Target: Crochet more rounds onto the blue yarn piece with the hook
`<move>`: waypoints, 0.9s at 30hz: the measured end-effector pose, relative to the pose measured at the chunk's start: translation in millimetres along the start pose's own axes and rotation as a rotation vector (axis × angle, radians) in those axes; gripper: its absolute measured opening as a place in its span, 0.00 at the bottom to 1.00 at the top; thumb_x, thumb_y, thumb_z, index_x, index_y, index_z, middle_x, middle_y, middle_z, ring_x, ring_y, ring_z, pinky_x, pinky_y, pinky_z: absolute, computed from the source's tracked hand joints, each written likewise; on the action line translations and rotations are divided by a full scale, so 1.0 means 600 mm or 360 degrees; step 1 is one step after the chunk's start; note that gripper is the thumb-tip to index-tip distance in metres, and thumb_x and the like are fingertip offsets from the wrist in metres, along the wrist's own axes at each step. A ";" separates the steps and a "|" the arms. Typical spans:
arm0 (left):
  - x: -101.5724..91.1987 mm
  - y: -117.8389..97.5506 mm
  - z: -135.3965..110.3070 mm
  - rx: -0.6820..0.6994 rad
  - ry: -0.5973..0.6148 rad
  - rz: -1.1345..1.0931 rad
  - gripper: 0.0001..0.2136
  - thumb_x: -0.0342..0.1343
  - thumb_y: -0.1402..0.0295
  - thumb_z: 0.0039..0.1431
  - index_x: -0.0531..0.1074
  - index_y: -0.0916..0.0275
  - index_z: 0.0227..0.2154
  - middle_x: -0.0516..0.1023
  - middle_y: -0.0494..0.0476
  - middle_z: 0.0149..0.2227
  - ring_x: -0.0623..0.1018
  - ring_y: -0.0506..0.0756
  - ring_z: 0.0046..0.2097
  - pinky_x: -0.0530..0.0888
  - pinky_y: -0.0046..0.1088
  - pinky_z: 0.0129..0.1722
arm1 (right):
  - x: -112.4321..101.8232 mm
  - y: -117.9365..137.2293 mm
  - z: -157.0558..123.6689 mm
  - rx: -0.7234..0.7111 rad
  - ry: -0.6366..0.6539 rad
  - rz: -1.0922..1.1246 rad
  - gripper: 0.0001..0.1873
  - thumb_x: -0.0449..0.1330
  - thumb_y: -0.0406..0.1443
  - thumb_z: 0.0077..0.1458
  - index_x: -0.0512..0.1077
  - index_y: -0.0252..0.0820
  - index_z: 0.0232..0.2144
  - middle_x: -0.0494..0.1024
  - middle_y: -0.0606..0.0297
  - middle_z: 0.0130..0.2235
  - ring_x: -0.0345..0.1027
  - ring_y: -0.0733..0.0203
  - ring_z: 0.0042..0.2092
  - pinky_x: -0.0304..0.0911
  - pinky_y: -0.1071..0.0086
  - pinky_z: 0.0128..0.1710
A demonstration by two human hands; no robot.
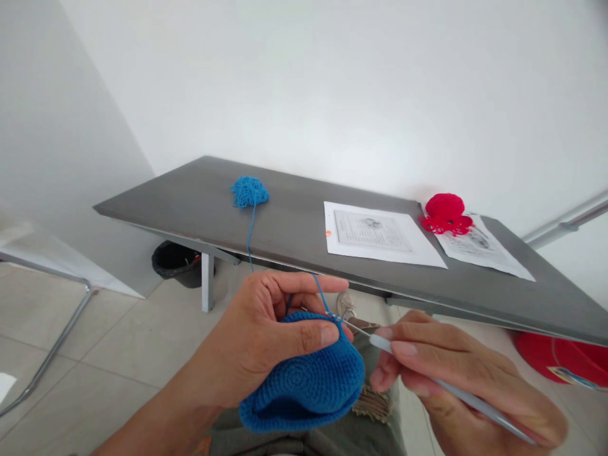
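Observation:
A round blue crochet piece [304, 380] hangs from my left hand [280, 329], pinched near its upper edge under the thumb. The left index finger points out to the right, with a strand of blue yarn [320, 292] running over it. My right hand [451, 361] grips a crochet hook [475, 402] with a pale grey handle. The hook's thin metal tip meets the edge of the blue piece, with loops of yarn around it. From a loose heap of blue yarn [249, 192] on the table, a strand trails down to my left hand.
Two printed sheets lie on the dark grey table [294, 215], one a white sheet [375, 234] near the middle. Red yarn [445, 209] rests on the right one. Below are a black bin [175, 263] and a red container [560, 358]. A metal chair frame [61, 342] stands left.

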State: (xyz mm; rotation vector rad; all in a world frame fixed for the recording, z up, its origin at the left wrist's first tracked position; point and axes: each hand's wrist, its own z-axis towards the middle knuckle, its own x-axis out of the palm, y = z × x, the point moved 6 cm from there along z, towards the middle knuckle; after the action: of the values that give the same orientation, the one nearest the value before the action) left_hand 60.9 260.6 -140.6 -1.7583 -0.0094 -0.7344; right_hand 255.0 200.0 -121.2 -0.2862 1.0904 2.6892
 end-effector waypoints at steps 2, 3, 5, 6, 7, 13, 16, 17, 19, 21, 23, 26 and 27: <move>-0.003 0.000 0.003 0.0000 -0.0012 0.0036 0.15 0.75 0.75 0.52 0.88 0.57 0.43 0.86 0.52 0.30 0.88 0.55 0.37 0.79 0.18 0.32 | -0.003 -0.002 0.000 -0.0020 0.0012 -0.0033 0.15 0.69 0.35 0.64 0.84 0.54 0.52 0.90 0.62 0.39 0.82 0.54 0.31 0.80 0.50 0.41; -0.005 0.000 0.004 -0.0004 -0.0031 0.0066 0.15 0.76 0.75 0.51 0.88 0.57 0.43 0.86 0.53 0.31 0.88 0.55 0.37 0.79 0.18 0.32 | -0.005 -0.002 0.001 -0.0028 0.0014 -0.0033 0.15 0.69 0.35 0.64 0.84 0.54 0.52 0.90 0.62 0.39 0.82 0.54 0.30 0.80 0.51 0.39; -0.009 0.000 0.006 -0.0017 -0.0061 0.0123 0.15 0.76 0.75 0.50 0.88 0.58 0.42 0.87 0.54 0.31 0.88 0.56 0.36 0.78 0.18 0.31 | -0.007 -0.004 0.003 -0.0030 0.0002 -0.0042 0.14 0.69 0.36 0.64 0.84 0.55 0.51 0.90 0.62 0.39 0.82 0.54 0.29 0.80 0.52 0.37; -0.010 -0.001 0.007 -0.0025 -0.0061 0.0139 0.14 0.76 0.75 0.51 0.88 0.58 0.42 0.87 0.54 0.31 0.88 0.55 0.35 0.78 0.18 0.30 | -0.008 -0.004 0.004 -0.0022 -0.0008 -0.0057 0.14 0.69 0.36 0.63 0.84 0.55 0.50 0.90 0.62 0.39 0.82 0.54 0.28 0.80 0.52 0.37; -0.011 -0.002 0.008 -0.0034 -0.0053 0.0150 0.14 0.75 0.75 0.51 0.88 0.58 0.42 0.88 0.54 0.31 0.88 0.54 0.35 0.78 0.18 0.30 | -0.009 -0.004 0.004 -0.0011 -0.0007 -0.0075 0.13 0.70 0.37 0.63 0.85 0.56 0.50 0.90 0.62 0.39 0.82 0.54 0.28 0.80 0.52 0.38; -0.013 -0.006 0.014 -0.0053 0.0043 0.0214 0.12 0.72 0.76 0.55 0.89 0.57 0.41 0.90 0.55 0.31 0.84 0.49 0.31 0.77 0.16 0.31 | -0.012 0.005 0.017 0.0116 -0.0058 -0.0100 0.10 0.71 0.40 0.62 0.86 0.57 0.46 0.89 0.63 0.34 0.82 0.51 0.30 0.82 0.51 0.39; -0.017 -0.006 0.017 -0.0071 0.0042 0.0273 0.12 0.72 0.76 0.54 0.89 0.57 0.40 0.90 0.54 0.31 0.84 0.48 0.30 0.76 0.15 0.30 | -0.013 0.007 0.035 0.0305 -0.0019 0.0040 0.09 0.76 0.39 0.54 0.88 0.55 0.39 0.89 0.62 0.31 0.84 0.46 0.31 0.83 0.50 0.37; -0.017 -0.005 0.018 -0.0075 0.0050 0.0303 0.12 0.72 0.76 0.54 0.89 0.57 0.40 0.90 0.54 0.31 0.84 0.48 0.30 0.76 0.15 0.31 | -0.014 0.004 0.040 0.0394 -0.0009 0.0101 0.11 0.79 0.37 0.49 0.88 0.55 0.37 0.88 0.63 0.30 0.84 0.44 0.31 0.83 0.50 0.35; -0.018 -0.005 0.020 -0.0069 0.0071 0.0369 0.11 0.72 0.76 0.54 0.89 0.57 0.40 0.89 0.54 0.31 0.83 0.48 0.31 0.75 0.15 0.31 | -0.016 0.003 0.050 0.0416 0.0052 0.0129 0.13 0.80 0.36 0.46 0.88 0.55 0.36 0.89 0.64 0.30 0.85 0.43 0.30 0.84 0.51 0.34; -0.018 -0.006 0.021 -0.0052 0.0098 0.0409 0.11 0.72 0.75 0.54 0.89 0.56 0.39 0.90 0.54 0.31 0.84 0.48 0.32 0.75 0.15 0.31 | -0.018 0.013 0.058 0.0179 0.0159 0.0005 0.10 0.77 0.36 0.52 0.88 0.53 0.39 0.89 0.62 0.32 0.85 0.45 0.30 0.84 0.56 0.33; -0.018 -0.005 0.022 -0.0061 0.0116 0.0405 0.10 0.72 0.75 0.54 0.89 0.57 0.39 0.90 0.55 0.31 0.84 0.49 0.32 0.76 0.17 0.31 | -0.020 0.022 0.060 -0.0086 0.0249 -0.0168 0.08 0.73 0.37 0.59 0.88 0.51 0.42 0.90 0.61 0.34 0.86 0.48 0.31 0.85 0.61 0.36; -0.019 -0.003 0.022 -0.0105 0.0124 0.0400 0.09 0.73 0.74 0.54 0.89 0.58 0.39 0.90 0.56 0.31 0.84 0.50 0.31 0.76 0.18 0.32 | -0.026 0.023 0.061 -0.0194 0.0321 -0.0278 0.07 0.69 0.39 0.64 0.87 0.50 0.43 0.90 0.62 0.35 0.87 0.52 0.32 0.84 0.65 0.39; -0.020 -0.002 0.022 -0.0113 0.0126 0.0404 0.09 0.73 0.74 0.54 0.89 0.59 0.39 0.89 0.56 0.31 0.83 0.50 0.31 0.76 0.18 0.32 | -0.027 0.023 0.061 -0.0193 0.0360 -0.0274 0.07 0.69 0.38 0.64 0.87 0.49 0.43 0.90 0.62 0.35 0.87 0.52 0.32 0.84 0.65 0.39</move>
State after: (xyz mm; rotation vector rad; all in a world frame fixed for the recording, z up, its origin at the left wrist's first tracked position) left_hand 57.1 276.7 -146.9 -1.7559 0.2916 -0.6240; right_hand 263.1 214.3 -82.1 -0.6876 0.9120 2.6185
